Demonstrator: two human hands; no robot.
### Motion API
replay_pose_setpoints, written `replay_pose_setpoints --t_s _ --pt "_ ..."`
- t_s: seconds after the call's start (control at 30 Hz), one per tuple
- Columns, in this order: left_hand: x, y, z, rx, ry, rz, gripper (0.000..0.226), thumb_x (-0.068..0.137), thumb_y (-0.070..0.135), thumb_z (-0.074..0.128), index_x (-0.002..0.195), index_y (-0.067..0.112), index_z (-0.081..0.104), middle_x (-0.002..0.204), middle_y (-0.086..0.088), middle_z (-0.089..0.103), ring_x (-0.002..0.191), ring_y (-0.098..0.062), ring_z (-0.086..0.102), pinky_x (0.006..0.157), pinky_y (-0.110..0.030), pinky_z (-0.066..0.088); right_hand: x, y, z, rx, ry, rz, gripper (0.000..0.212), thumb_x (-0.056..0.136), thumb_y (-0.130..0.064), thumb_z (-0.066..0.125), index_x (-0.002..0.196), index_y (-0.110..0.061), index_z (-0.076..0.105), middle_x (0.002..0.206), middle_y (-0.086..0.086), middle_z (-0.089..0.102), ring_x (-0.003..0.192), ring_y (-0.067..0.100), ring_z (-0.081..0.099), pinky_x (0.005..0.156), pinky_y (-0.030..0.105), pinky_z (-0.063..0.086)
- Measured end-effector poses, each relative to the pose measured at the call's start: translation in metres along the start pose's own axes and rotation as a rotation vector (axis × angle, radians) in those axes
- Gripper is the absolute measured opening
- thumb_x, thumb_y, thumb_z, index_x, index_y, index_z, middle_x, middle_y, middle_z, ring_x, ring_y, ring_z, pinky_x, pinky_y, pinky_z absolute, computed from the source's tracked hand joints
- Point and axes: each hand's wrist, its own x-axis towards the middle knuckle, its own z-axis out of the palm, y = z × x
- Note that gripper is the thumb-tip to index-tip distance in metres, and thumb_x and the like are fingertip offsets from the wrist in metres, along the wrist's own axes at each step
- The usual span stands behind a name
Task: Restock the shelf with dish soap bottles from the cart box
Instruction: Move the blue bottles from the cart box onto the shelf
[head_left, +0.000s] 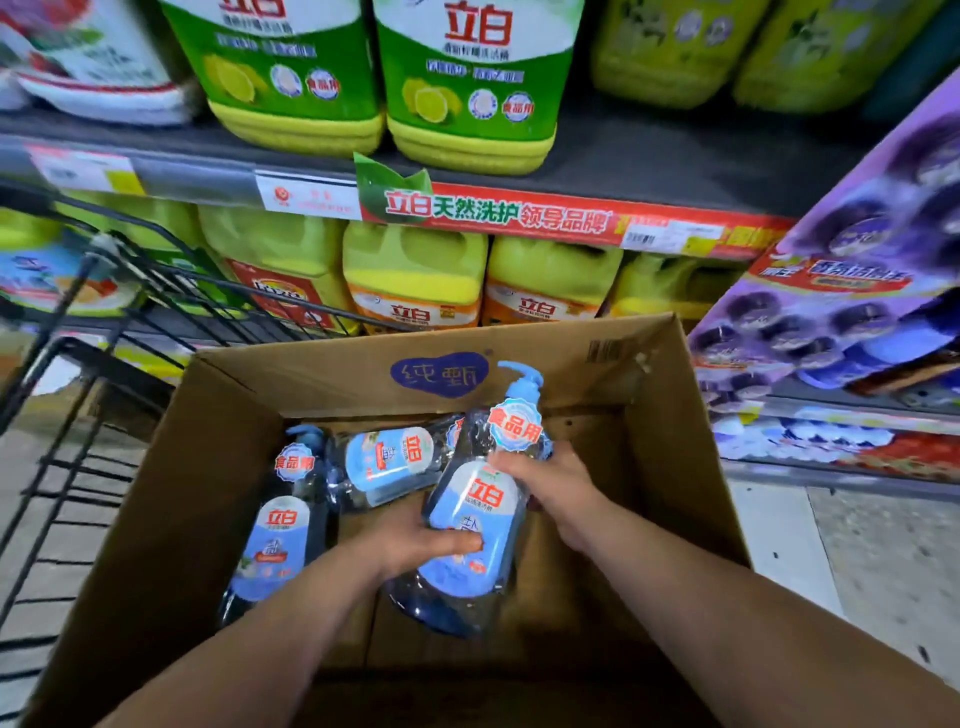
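Cardboard box (675, 467) sits in a wire cart (78, 415), near centre. Both hands hold one blue pump bottle (470, 519), tilted over the box's right half, pump pointing far. Left hand (415, 540) grips the lower body, thumb on the label. Right hand (550, 478) is curled round the neck. A second bottle (275, 540) lies at the box's left and a third bottle (387, 462) lies across the far side. Shelf (623, 156) beyond holds green jugs (467, 78) above and yellow jugs (415, 275) below.

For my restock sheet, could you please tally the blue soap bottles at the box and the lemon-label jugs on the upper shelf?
Blue soap bottles, one held over the box: 3
Lemon-label jugs on the upper shelf: 2
Total: 5
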Motion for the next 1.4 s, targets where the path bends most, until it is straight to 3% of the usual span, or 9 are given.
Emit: replay_pose_setpoints --t_s 0.1,0.2,0.37,0.53,0.6,0.87,1.07,1.23,1.4 --pt "-0.018 0.026 -0.002 -0.018 0.073 0.055 0.031 0.068 0.02 0.084 0.092 0.02 0.065 0.087 0.008 0.076 0.076 -0.005 0.071 0.065 -0.018 0.056 -0.017 -0.031 -0.006 0.027 -0.045 -0.115 0.043 0.067 -0.012 0.083 0.104 -0.008 0.061 0.103 0.006 0.071 0.091 0.022 0.07 0.082 0.035 0.057" --pt "-0.043 0.056 0.004 -0.013 0.142 0.122 0.041 0.063 0.023 0.087 0.097 0.015 0.065 0.087 0.003 0.076 0.081 -0.013 0.072 0.079 -0.031 0.058 -0.04 -0.06 -0.015 0.047 -0.056 -0.226 0.054 0.067 -0.012 0.083 0.112 -0.005 0.056 0.109 0.009 0.069 0.097 0.026 0.068 0.09 0.042 0.055" --pt "-0.09 0.109 0.037 0.03 0.1 0.309 0.033 0.07 0.015 0.081 0.099 0.01 0.067 0.084 0.001 0.077 0.075 -0.012 0.073 0.062 -0.019 0.055 -0.093 -0.091 -0.062 0.096 -0.048 -0.401 0.061 0.068 -0.013 0.082 0.121 0.0 0.055 0.116 0.015 0.067 0.104 0.029 0.066 0.095 0.046 0.052" --pt "-0.128 0.16 0.121 0.143 0.084 0.459 0.074 0.043 0.04 0.084 0.108 0.011 0.064 0.103 -0.009 0.074 0.093 -0.023 0.071 0.089 -0.041 0.055 -0.162 -0.092 -0.157 0.226 0.006 -0.582 0.033 0.072 -0.004 0.077 0.1 -0.01 0.06 0.098 0.009 0.071 0.083 0.02 0.069 0.075 0.03 0.058" --pt "-0.139 0.177 0.172 0.175 0.035 0.512 0.078 0.04 0.044 0.082 0.108 0.01 0.065 0.104 -0.01 0.073 0.095 -0.025 0.07 0.091 -0.044 0.054 -0.192 -0.083 -0.207 0.271 0.029 -0.642 0.031 0.072 -0.001 0.077 0.098 -0.008 0.061 0.097 0.013 0.07 0.082 0.024 0.066 0.079 0.037 0.056" --pt "-0.164 0.206 0.4 0.283 -0.246 0.648 0.022 0.063 0.022 0.085 0.081 0.019 0.072 0.077 0.007 0.076 0.07 -0.006 0.07 0.066 -0.017 0.054 -0.295 -0.007 -0.41 0.358 0.353 -0.677 0.044 0.079 -0.001 0.071 0.119 0.005 0.052 0.113 0.025 0.064 0.094 0.028 0.061 0.092 0.048 0.051" --pt "-0.188 0.212 0.547 0.307 -0.466 0.684 0.022 0.069 0.02 0.082 0.087 0.02 0.071 0.082 0.007 0.077 0.074 -0.007 0.072 0.06 -0.017 0.054 -0.365 0.055 -0.533 0.419 0.598 -0.651 0.049 0.075 -0.014 0.077 0.117 -0.012 0.051 0.105 0.008 0.069 0.083 0.022 0.068 0.059 0.026 0.052" --pt "-0.195 0.221 0.632 0.384 -0.58 0.693 0.017 0.072 0.018 0.081 0.086 0.02 0.071 0.081 0.007 0.077 0.074 -0.008 0.072 0.057 -0.015 0.052 -0.395 0.093 -0.602 0.497 0.737 -0.64 0.059 0.073 -0.013 0.078 0.125 -0.007 0.05 0.114 0.015 0.067 0.096 0.031 0.068 0.083 0.045 0.057" --pt "-0.18 0.231 0.708 0.416 -0.7 0.687 0.011 0.073 0.014 0.079 0.076 0.02 0.071 0.072 0.011 0.075 0.062 -0.002 0.07 0.049 -0.01 0.049 -0.402 0.123 -0.666 0.566 0.857 -0.612 0.061 0.074 -0.013 0.078 0.127 -0.006 0.048 0.118 0.016 0.065 0.102 0.032 0.067 0.089 0.051 0.054"
